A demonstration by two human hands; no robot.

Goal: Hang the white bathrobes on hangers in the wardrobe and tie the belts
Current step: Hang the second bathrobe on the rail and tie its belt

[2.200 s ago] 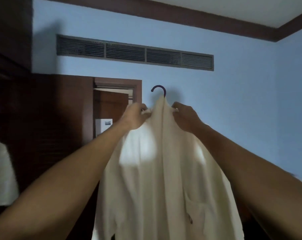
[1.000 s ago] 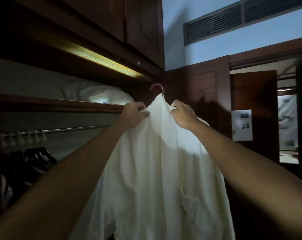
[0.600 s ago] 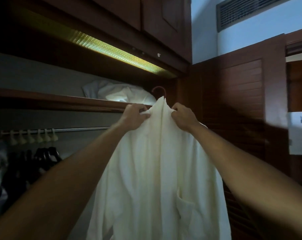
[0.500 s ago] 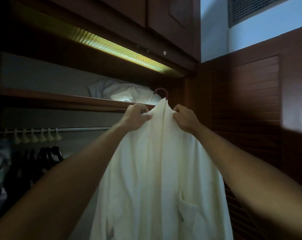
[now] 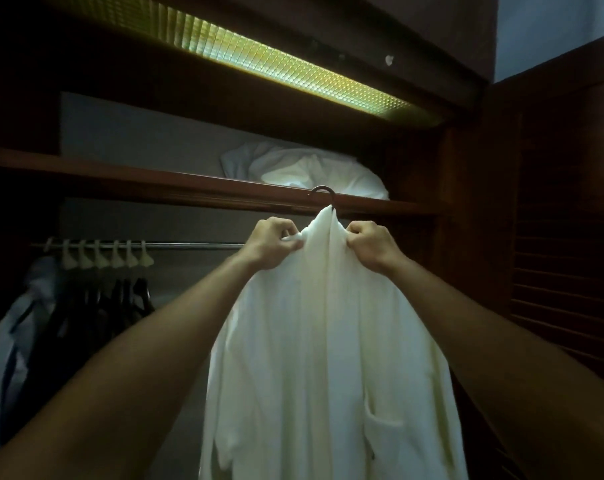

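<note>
While raised before the rail [image 5: 189, 244]: left hand [image 5: 271, 244] and right hand [image 5: 371, 246] clamped on bathrobe [image 5: 328, 341] shoulders. Hanger hook [image 5: 323, 192] level with shelf [image 5: 155, 183] edge, above rail.

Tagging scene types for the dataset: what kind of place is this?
Probably a built-in wardrobe in a hotel room or bedroom. Cues: a metal clothes rail with hangers and dark garments, a wooden shelf holding folded white bedding, and a lit strip overhead. Both hands hold a white bathrobe up to it.
</note>
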